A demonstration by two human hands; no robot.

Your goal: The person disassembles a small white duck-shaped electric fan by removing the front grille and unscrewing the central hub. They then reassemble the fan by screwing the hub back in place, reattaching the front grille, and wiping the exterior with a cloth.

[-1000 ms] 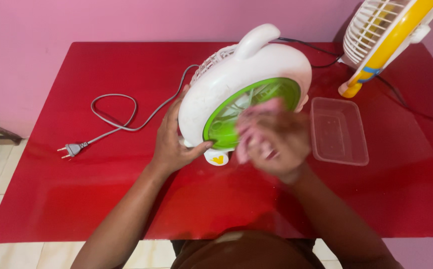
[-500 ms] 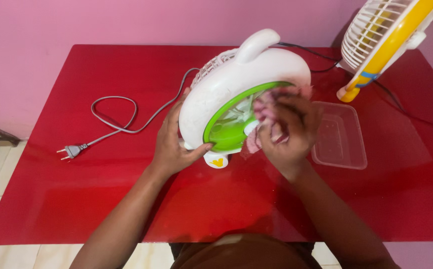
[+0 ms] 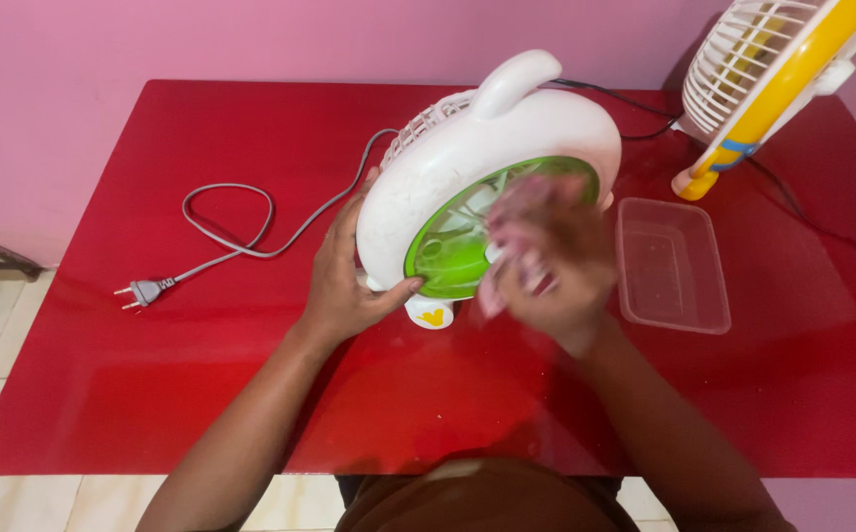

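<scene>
A small white table fan with a green front and a top handle lies tilted on the red table. My left hand grips its lower left rim, thumb on the green front's edge. Over the right part of the green front hovers my right hand, fingers curled and blurred by motion. Pale pink patches show among its fingers, too smeared to name. The fan's grey cord loops left and ends in a plug.
A clear rectangular plastic container sits just right of my right hand. A second fan, white grille with a yellow body, stands at the back right with a black cable. A pink wall runs behind; tiled floor lies to the left.
My right hand has shifted over the green front, from its lower right up onto it and then slightly down again. The left hand has stayed on the fan's rim.
</scene>
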